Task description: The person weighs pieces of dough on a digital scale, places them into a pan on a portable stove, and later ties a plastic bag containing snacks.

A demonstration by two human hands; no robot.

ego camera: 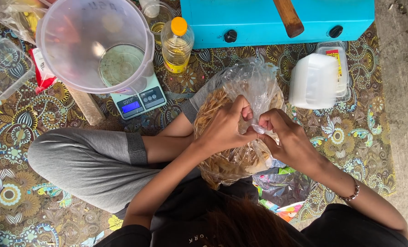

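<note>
I sit cross-legged on a patterned mat (359,137). Over my lap I hold a clear plastic bag of pale dry pasta (240,160). My left hand (224,128) grips the bag's side near its top, fingers curled into the plastic. My right hand (286,135) pinches the gathered neck of the bag, close against the left. The bag's upper part (254,80) puffs up loose above both hands.
A large clear measuring jug (92,43) stands on a small digital scale (137,101). Beside them are an oil bottle (176,43), white lidded tubs (316,80), a blue stove (259,18) with a wooden handle (288,17), clear containers at left (2,68), and wrappers (286,201).
</note>
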